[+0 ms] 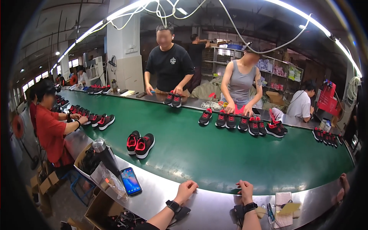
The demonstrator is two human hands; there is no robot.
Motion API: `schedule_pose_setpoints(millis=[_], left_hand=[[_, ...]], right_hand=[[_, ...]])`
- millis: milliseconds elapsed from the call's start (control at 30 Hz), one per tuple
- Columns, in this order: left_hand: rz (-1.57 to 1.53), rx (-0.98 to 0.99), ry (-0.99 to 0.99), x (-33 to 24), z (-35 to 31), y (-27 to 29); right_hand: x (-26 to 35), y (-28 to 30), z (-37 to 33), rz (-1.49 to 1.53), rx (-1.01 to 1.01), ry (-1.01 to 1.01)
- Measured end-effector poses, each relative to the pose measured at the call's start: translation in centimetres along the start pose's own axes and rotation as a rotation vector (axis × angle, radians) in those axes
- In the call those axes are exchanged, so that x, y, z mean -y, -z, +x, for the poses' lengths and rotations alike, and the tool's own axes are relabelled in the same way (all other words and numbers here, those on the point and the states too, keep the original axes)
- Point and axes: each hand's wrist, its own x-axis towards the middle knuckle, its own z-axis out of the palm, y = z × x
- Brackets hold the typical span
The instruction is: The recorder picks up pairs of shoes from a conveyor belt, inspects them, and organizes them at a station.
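My left hand (pixel 186 191) rests at the near metal edge of the green conveyor belt (pixel 207 153), holding nothing, its fingers loosely bent and slightly apart. My right hand (pixel 245 190) is at the same edge further right, also without anything in it, fingers bent with gaps between them. Dark bands circle both wrists. Nearest on the belt, ahead and left of my left hand, stands a pair of black shoes (pixel 145 145) with red linings and white soles. A phone (pixel 131 181) with a lit screen lies on the metal ledge left of my left hand.
Beside the phone are a metal flask (pixel 105 156) and a plastic bag (pixel 111 180). Pliers (pixel 270 212) and a perforated white pad (pixel 283 203) lie right of my right hand. Across the belt, co-workers handle shoes (pixel 243 123); another in red (pixel 51 130) works at the left.
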Motion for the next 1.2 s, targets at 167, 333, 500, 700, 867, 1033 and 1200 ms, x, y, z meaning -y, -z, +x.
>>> schedule_pose_setpoints(millis=[167,333,500,700,867,1033,1200], left_hand=[[0.082,0.001,-0.01,0.1,0.0,-0.3],[0.116,-0.014,-0.031,0.2,0.3,-0.3],[0.115,-0.039,-0.062,0.4,0.6,-0.2],[0.06,-0.071,-0.012,-0.7,-0.2,-0.8],[-0.218,-0.046,0.107,-2.4,-0.3,-1.6],[-0.596,0.049,0.158,-2.6,5.3,-1.2],[-0.672,0.154,0.166,-0.9,11.9,-1.4]], right_hand=[[0.5,0.3,-0.3,0.052,-0.015,0.099],[-0.1,0.4,0.2,0.021,0.052,-0.007],[0.1,-0.1,0.2,0.019,0.064,-0.008],[0.4,0.4,-0.2,-0.009,0.073,-0.013],[0.2,1.3,-0.7,-0.045,0.066,-0.015],[0.7,0.9,-0.5,-0.082,0.048,-0.039],[3.3,-1.3,-0.2,-0.153,0.036,-0.147]])
